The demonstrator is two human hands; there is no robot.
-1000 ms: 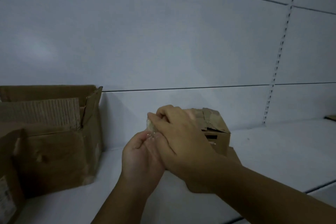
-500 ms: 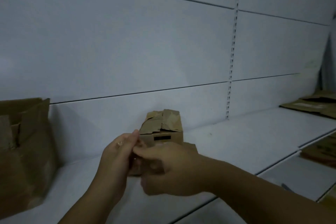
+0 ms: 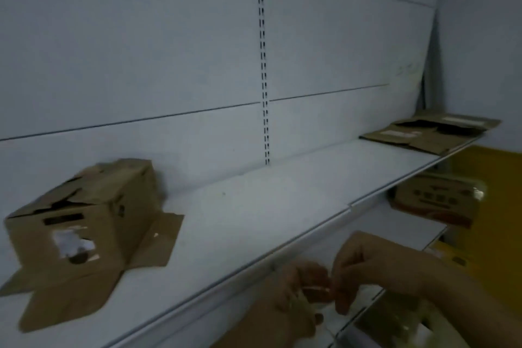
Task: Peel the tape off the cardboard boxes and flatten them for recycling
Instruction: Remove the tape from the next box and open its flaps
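Your left hand (image 3: pixel 299 295) and right hand (image 3: pixel 364 268) pinch a tape scrap (image 3: pixel 316 289); flattened boxes (image 3: pixel 429 135) lie stacked, but one upright box (image 3: pixel 84 220) needs flattening.

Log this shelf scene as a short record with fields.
standing box: small cardboard box on the shelf, left, flaps splayed at its base, not flattened
flattened: flat cardboard at the shelf's far right end
lower shelf: printed carton
left hand: pinches a pale scrap, likely tape, blurred
right hand: pinches the same scrap, in front of the shelf edge, apart from the box
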